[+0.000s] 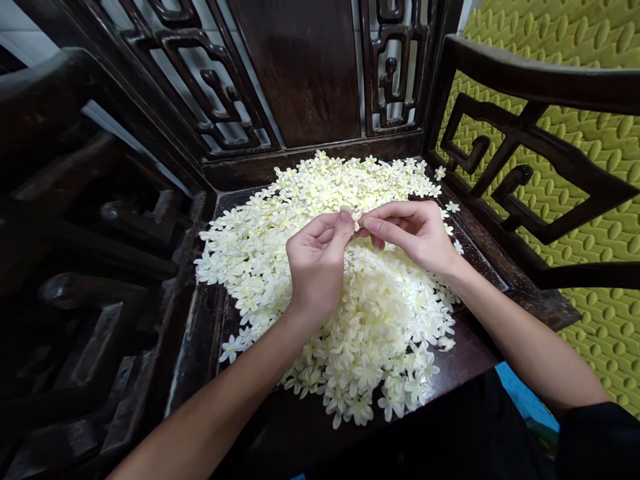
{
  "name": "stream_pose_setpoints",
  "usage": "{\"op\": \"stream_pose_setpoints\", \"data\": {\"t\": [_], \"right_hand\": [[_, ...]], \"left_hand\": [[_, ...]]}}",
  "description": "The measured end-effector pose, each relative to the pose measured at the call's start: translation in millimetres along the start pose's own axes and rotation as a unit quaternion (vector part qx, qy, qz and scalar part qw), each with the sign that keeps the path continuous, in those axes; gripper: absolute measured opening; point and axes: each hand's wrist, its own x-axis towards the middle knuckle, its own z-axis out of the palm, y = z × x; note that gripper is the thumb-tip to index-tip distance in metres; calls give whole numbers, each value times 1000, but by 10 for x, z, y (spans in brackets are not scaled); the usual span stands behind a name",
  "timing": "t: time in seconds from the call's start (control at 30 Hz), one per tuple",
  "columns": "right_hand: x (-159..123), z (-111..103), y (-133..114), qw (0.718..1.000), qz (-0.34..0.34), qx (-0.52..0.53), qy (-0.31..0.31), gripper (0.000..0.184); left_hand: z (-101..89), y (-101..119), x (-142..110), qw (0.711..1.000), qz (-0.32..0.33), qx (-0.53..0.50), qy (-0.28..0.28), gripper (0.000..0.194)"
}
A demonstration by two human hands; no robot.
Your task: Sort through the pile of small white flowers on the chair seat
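A large heap of small white artificial-looking flowers [260, 247] covers the dark wooden chair seat [470, 340]. Above the heap my two hands meet, fingertips nearly touching. My left hand [320, 260] is closed, its thumb and forefinger pinching a small white flower [356, 219]. From the right, my right hand [410, 230] pinches at that same flower with thumb and forefinger, the other fingers curled below. Whatever lies right between the fingertips is mostly covered by them.
A carved dark chair back [300, 73] rises behind the heap. Openwork armrests flank it, the left one [90, 267] in shadow and the right one [535, 167] before a yellow-green textured surface [595, 320]. Several loose flowers [453, 207] lie by the right edge. Something blue [527, 397] shows below the seat.
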Motion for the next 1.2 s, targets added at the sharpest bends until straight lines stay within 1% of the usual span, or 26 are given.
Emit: {"op": "stream_pose_setpoints", "data": {"t": [0.2,0.33,0.43,0.53,0.6,0.83,1.03,1.2], "right_hand": [[-9,-12,-4,999,-18,-10,-31,16],[-4,-15,-11,999,-14,-16,-25,17],[0,-16,-10,1000,-13,-13,-17,18],[3,-14,-10,1000,-15,-14,-8,18],[7,-11,-13,1000,-14,-14,-2,19],[13,7,-24,1000,-6,-16,12,22],[1,7,-19,1000,-25,-17,3,19],[-3,8,-28,999,-28,-25,7,21]], "left_hand": [[23,49,1,999,-22,-25,-16,36],[34,51,-2,999,-31,-16,-22,42],[17,19,-1,999,-31,-14,-33,36],[-7,-32,3,999,-17,-8,-38,26],[-14,-59,5,999,-8,0,-37,24],[-6,-59,-7,999,27,44,-10,24],[2,-8,-18,997,49,57,-12,21],[22,25,-36,995,57,84,0,24]]}}
